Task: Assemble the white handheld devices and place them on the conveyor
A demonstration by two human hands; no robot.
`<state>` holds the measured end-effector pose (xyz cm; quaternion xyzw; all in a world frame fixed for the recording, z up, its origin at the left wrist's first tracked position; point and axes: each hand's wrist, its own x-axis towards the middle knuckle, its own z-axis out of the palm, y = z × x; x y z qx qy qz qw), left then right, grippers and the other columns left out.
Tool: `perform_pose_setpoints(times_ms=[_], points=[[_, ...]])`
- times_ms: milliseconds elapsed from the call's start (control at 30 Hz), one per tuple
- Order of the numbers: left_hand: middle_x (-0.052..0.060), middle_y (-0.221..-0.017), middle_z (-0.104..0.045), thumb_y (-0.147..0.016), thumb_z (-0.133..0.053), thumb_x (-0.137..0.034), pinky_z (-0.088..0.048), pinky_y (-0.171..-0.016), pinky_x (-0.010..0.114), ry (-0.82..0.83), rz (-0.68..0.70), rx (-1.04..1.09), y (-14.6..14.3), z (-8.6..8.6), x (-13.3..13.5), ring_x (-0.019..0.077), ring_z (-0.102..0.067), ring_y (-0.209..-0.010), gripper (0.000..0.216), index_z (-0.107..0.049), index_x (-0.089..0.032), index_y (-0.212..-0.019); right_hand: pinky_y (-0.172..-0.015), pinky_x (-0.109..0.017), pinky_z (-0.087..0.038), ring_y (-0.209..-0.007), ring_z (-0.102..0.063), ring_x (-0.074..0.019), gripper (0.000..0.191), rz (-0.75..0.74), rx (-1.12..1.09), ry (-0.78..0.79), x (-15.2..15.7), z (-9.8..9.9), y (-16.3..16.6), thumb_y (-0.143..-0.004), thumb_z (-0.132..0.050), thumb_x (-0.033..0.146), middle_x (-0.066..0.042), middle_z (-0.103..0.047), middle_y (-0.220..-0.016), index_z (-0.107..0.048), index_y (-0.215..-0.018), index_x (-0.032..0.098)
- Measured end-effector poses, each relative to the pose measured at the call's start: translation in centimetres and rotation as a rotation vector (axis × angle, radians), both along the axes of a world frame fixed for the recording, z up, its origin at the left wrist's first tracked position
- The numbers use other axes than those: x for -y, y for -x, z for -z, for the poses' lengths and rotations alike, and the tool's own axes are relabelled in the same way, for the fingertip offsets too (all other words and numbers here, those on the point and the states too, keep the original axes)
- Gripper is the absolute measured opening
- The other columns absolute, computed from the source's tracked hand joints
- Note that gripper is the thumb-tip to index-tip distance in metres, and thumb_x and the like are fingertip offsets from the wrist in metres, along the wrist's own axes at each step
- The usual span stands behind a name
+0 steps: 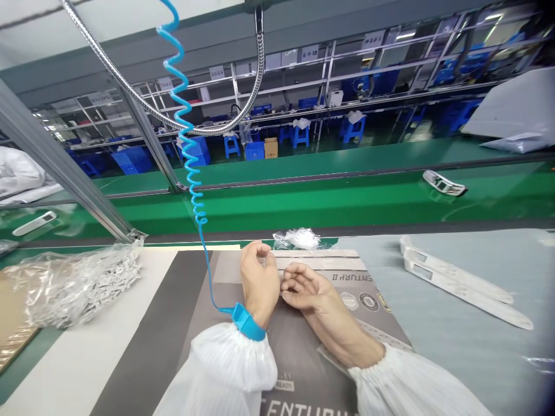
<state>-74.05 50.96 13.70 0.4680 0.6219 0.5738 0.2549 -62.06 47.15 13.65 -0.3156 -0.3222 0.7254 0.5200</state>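
Note:
My left hand (259, 281) rests on a grey printed mat (303, 341) with its fingers curled, pinched over a white strip (316, 261) lying across the mat's far edge. A blue wrist strap (247, 321) with a coiled blue cord (186, 133) circles that wrist. My right hand (306, 287) lies just to the right, fingers bent and pressed together near the same strip. What the fingertips hold is too small to make out. Both arms wear white sleeves.
A clear bag of small white parts (82, 277) lies at the left. A small crumpled clear bag (299, 237) sits beyond the hands. Two long white plastic pieces (459, 283) lie at the right. A green conveyor belt (329, 199) runs behind, carrying another white piece (443, 182). A flexible metal hose (255, 75) hangs overhead.

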Motion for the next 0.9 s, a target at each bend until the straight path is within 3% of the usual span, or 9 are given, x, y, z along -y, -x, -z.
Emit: perform_pose_setpoints(times_ms=[67, 167, 233, 333, 433, 500, 633, 767, 900], points=[[0.008, -0.113, -0.063, -0.081, -0.057, -0.009, -0.047, -0.093, 0.036, -0.009, 0.004, 0.004, 0.0, 0.0, 0.0, 0.0182, -0.062, -0.099, 0.012, -0.063, -0.017, -0.088, -0.055, -0.018, -0.040, -0.064, -0.050, -0.0076, 0.041, -0.004, 0.032, 0.010, 0.0, -0.1, -0.1, -0.061, -0.092, 0.023, 0.003, -0.059, -0.078, -0.065, -0.092, 0.020], [0.008, -0.112, -0.063, -0.082, -0.057, -0.011, -0.048, -0.092, 0.036, -0.015, 0.018, 0.006, -0.1, 0.0, 0.1, 0.0177, -0.062, -0.097, 0.012, -0.062, -0.017, -0.091, -0.039, -0.019, -0.015, -0.045, -0.026, -0.0050, 0.036, -0.031, 0.104, 0.007, 0.0, -0.2, -0.1, -0.077, -0.081, 0.049, 0.007, -0.045, -0.057, -0.063, -0.091, 0.021], [0.008, -0.110, -0.063, -0.083, -0.057, -0.012, -0.048, -0.092, 0.036, -0.008, 0.020, 0.001, -0.1, -0.1, 0.1, 0.0177, -0.062, -0.095, 0.012, -0.061, -0.017, -0.093, -0.041, -0.019, -0.021, -0.051, -0.040, -0.0062, 0.037, -0.003, 0.088, 0.000, -0.1, -0.4, -0.1, -0.080, -0.076, 0.054, 0.003, -0.055, -0.069, -0.065, -0.092, 0.021], [0.008, -0.108, -0.064, -0.084, -0.057, -0.014, -0.048, -0.092, 0.037, 0.023, 0.021, 0.006, -0.1, -0.1, 0.1, 0.0182, -0.062, -0.095, 0.013, -0.060, -0.017, -0.096, -0.065, -0.024, -0.046, -0.091, -0.063, -0.0163, 0.034, 0.023, -0.038, 0.016, 0.0, -0.9, 0.0, -0.080, -0.077, 0.050, -0.003, -0.064, -0.111, -0.069, -0.099, 0.023], [0.009, -0.108, -0.065, -0.086, -0.056, -0.016, -0.049, -0.092, 0.037, 0.049, 0.018, 0.027, -0.1, -0.2, 0.2, 0.0185, -0.064, -0.097, 0.014, -0.059, -0.017, -0.099, -0.094, -0.037, -0.047, -0.114, -0.060, -0.0241, 0.033, -0.037, -0.166, 0.021, 0.1, -1.3, -0.1, -0.084, -0.071, 0.050, -0.005, -0.062, -0.129, -0.071, -0.106, 0.025], [0.009, -0.108, -0.065, -0.085, -0.056, -0.014, -0.049, -0.091, 0.036, 0.060, 0.011, 0.031, -0.1, -0.2, 0.3, 0.0183, -0.064, -0.097, 0.017, -0.059, -0.017, -0.101, -0.100, -0.041, -0.043, -0.119, -0.059, -0.0258, 0.036, -0.097, -0.216, 0.012, 0.1, -1.4, -0.2, -0.086, -0.066, 0.051, -0.005, -0.060, -0.134, -0.071, -0.112, 0.026], [0.005, -0.090, -0.067, -0.081, -0.055, -0.009, -0.050, -0.081, 0.032, 0.137, 0.033, 0.027, -0.1, -0.8, 0.7, 0.0172, -0.066, -0.084, 0.026, -0.060, -0.018, -0.105, -0.095, -0.040, -0.045, -0.114, -0.060, -0.0259, 0.036, -0.159, -0.206, 0.006, 0.1, -1.3, -0.3, -0.086, -0.064, 0.051, -0.006, -0.062, -0.131, -0.070, -0.112, 0.026], [0.000, -0.069, -0.061, -0.087, -0.054, -0.020, -0.046, -0.065, 0.030, 0.190, 0.075, -0.002, -0.3, -1.4, 1.1, 0.0163, -0.060, -0.063, 0.014, -0.061, -0.020, -0.099, -0.084, -0.035, -0.046, -0.105, -0.061, -0.0231, 0.029, -0.128, -0.190, 0.044, 0.0, -0.9, -0.4, -0.085, -0.067, 0.047, -0.005, -0.065, -0.120, -0.071, -0.104, 0.026], [0.002, -0.082, -0.064, -0.083, -0.054, -0.012, -0.047, -0.069, 0.029, 0.083, 0.025, -0.069, -0.4, -1.3, 1.1, 0.0148, -0.060, -0.067, 0.019, -0.061, -0.019, -0.099, -0.077, -0.032, -0.045, -0.098, -0.059, -0.0218, 0.027, -0.089, -0.195, 0.078, -0.1, -0.9, -0.5, -0.081, -0.071, 0.045, -0.005, -0.066, -0.111, -0.072, -0.099, 0.025]])
